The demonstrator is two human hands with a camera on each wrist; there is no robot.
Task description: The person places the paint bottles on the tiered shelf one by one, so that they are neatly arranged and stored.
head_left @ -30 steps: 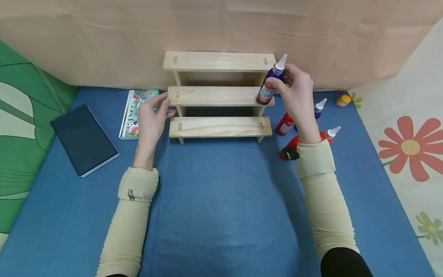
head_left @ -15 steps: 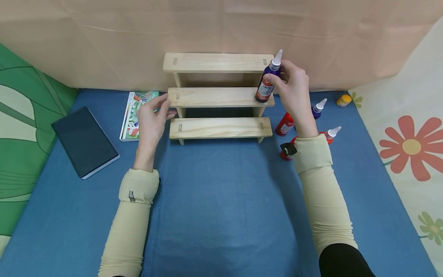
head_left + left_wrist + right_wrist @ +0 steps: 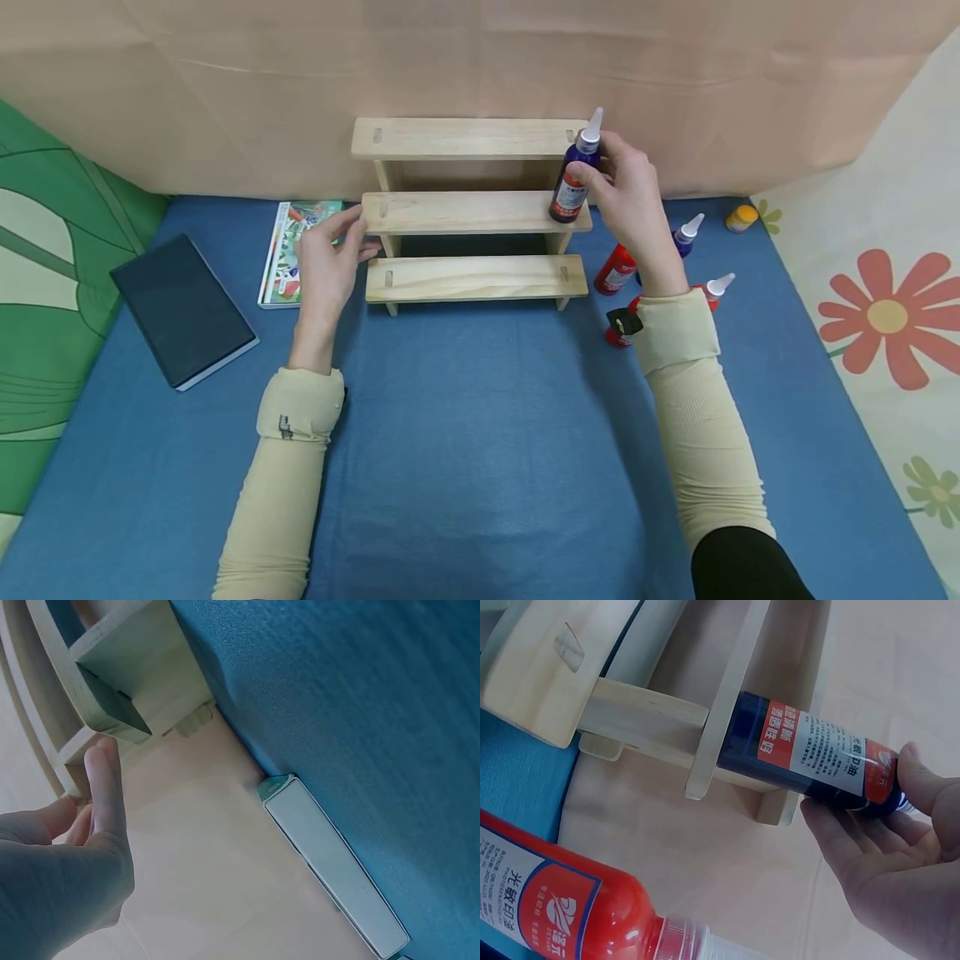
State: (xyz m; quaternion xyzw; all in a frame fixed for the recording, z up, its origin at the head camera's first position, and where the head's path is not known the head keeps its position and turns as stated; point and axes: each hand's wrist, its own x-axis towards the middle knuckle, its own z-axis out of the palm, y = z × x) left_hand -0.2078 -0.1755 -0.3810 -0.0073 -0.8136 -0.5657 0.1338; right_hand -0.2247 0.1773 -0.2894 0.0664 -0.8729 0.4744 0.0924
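Note:
A wooden three-step shelf (image 3: 472, 278) stands against the back wall. My right hand (image 3: 633, 192) grips a dark blue bottle (image 3: 572, 187) with a red-and-white label and white nozzle, thumb on one side and fingers on the other. The bottle is upright, its base at the right end of the middle step; in the right wrist view the bottle (image 3: 810, 754) meets the board's edge. My left hand (image 3: 327, 258) touches the shelf's left end with its fingertips, fingers mostly extended in the left wrist view (image 3: 67, 870).
Right of the shelf are a red bottle (image 3: 617, 269), another blue bottle (image 3: 686, 235), red bottles lying partly under the right forearm, and a small yellow-capped bottle (image 3: 741, 219). At left lie a colourful book (image 3: 283, 254) and a dark-covered book (image 3: 183, 312).
My right hand has shifted slightly left along the middle step, carrying the blue bottle, which stands a bit more inward now. The left hand has stayed at the shelf's left end.

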